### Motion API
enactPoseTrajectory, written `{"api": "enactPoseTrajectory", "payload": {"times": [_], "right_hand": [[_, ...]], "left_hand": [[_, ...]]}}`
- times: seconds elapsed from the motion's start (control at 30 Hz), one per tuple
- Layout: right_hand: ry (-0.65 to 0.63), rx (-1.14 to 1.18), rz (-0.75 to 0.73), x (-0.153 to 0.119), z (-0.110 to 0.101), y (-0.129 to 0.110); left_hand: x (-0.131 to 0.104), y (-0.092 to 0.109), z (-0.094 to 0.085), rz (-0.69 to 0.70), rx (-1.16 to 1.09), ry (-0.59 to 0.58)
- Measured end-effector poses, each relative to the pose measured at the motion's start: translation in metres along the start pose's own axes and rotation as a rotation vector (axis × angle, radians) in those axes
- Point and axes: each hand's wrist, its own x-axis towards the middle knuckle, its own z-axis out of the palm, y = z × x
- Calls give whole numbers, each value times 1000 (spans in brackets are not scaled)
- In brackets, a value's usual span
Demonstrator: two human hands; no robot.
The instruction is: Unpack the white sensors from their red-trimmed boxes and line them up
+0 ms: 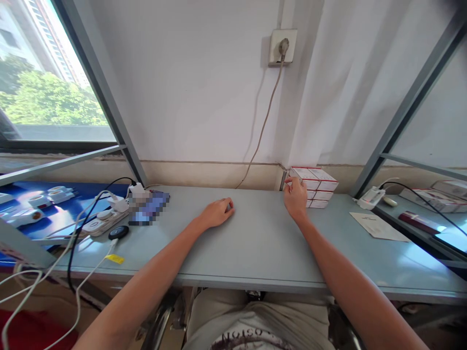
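My left hand (pixel 218 212) rests on the grey table (pixel 248 243), left of the middle. Its fingers are loosely curled together, and nothing shows in them. Near the wall, my right hand (pixel 295 197) is beside a stack of white and red boxes (pixel 319 187) and overlaps the stack's left end in view. The fingers of this hand are bent inward with no object visible in them; whether they touch the boxes cannot be told. Dark bands or lines run across the stacked boxes.
At the left lie a power strip (pixel 104 222) with chargers, a blurred-out phone (pixel 149 208), a black round device (pixel 118 233) and loose cables. A paper sheet (pixel 377 226) and a white adapter (pixel 370 198) lie at the right. Metal frame posts (pixel 404 97) flank the table. A cord hangs from the wall socket (pixel 282 47).
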Motion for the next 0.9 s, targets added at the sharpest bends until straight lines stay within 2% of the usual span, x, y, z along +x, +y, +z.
{"api": "enactPoseTrajectory", "payload": {"times": [0.2, 0.4, 0.6, 0.77, 0.9], "right_hand": [[0, -23, -39, 0, -1, -3], [-99, 51, -89, -1, -3, -9], [-236, 38, 18, 1, -5, -11], [-287, -53, -71, 0, 0, -12], [-260, -58, -66, -3, 2, -9]], "left_hand": [[0, 0, 0, -12, 7, -4], [3, -3, 2, -1, 11, -1], [6, -7, 6, 17, -7, 2], [7, -3, 7, 37, 0, 71], [8, 2, 3, -4, -11, 110]]}}
